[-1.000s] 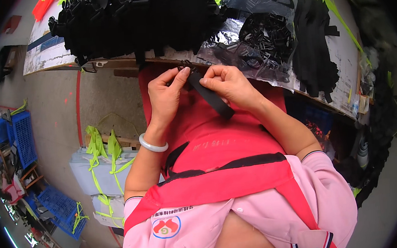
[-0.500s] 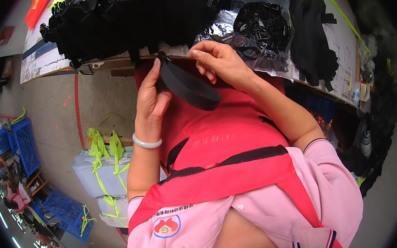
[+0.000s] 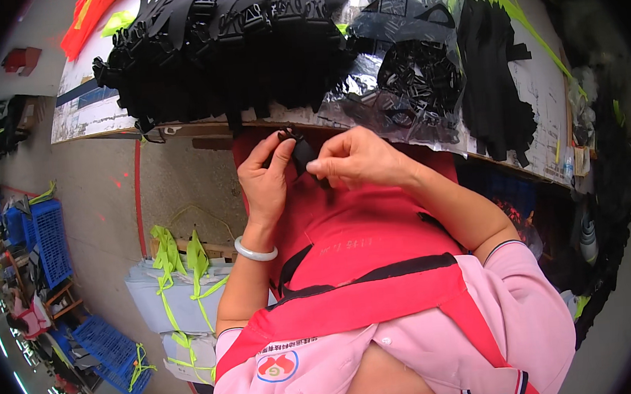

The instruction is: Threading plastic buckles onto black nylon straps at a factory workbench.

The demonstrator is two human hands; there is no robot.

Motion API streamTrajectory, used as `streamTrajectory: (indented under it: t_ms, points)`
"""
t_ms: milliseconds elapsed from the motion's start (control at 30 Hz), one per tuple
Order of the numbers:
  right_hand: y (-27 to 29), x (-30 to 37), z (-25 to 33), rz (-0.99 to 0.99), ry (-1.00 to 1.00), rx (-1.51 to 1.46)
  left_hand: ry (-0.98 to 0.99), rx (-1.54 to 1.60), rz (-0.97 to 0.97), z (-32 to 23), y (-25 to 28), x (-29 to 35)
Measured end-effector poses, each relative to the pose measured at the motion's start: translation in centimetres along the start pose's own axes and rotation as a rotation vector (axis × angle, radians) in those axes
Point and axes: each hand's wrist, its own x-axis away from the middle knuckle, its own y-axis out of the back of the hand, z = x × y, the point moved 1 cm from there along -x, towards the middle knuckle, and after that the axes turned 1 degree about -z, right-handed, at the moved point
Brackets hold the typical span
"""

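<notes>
My left hand (image 3: 263, 177) is closed, thumb and fingers pinching the upper end of a black webbing strap (image 3: 302, 152), where a small dark plastic piece shows. My right hand (image 3: 366, 159) pinches the same strap from the other side, fingers bent. Both hands are over my red apron, just below the table's front edge. The lower part of the strap is mostly hidden behind my right fingers. Beyond my hands, a pile of black straps with plastic buckles (image 3: 209, 68) overhangs the table edge.
A clear plastic bag (image 3: 417, 78) of small black plastic parts is on the table (image 3: 83, 111), right of the pile. More black straps (image 3: 496, 86) lie farther right. On the floor at left are pale bundles (image 3: 179, 304) tied with yellow-green bands, and blue crates (image 3: 52, 243).
My right hand has come in to the strap and now pinches it. The hanging loop of strap is mostly out of sight. My left hand keeps its hold.
</notes>
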Motion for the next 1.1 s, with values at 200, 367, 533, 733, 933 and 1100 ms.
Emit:
streamTrajectory:
  t_ms: [200, 367, 533, 733, 933, 1100]
  points:
    - [-0.4, -0.6, -1.0, -0.127, 0.093, -0.127, -0.064, -0.003, 0.090, -0.4, -0.4, 1.0]
    - [-0.4, -0.5, -2.0, -0.099, 0.233, 0.187, 0.027, 0.111, -0.032, -0.3, 0.3, 0.4]
    - [0.5, -1.6, -1.9, -0.140, 0.141, -0.185, 0.078, 0.192, 0.032, -0.2, 0.7, -0.2]
    - [1.2, -2.4, -0.7, 0.155, -0.108, -0.398, -0.021, 0.153, 0.242, -0.8, 1.4, 0.3]
    - [0.4, -2.8, -0.6, 0.303, -0.246, -0.525, 0.019, 0.172, 0.344, -2.3, 3.1, 0.7]
    - [-0.6, -3.6, 0.3, 0.429, -0.287, -0.491, 0.049, 0.162, 0.374, -3.6, 4.9, 1.1]
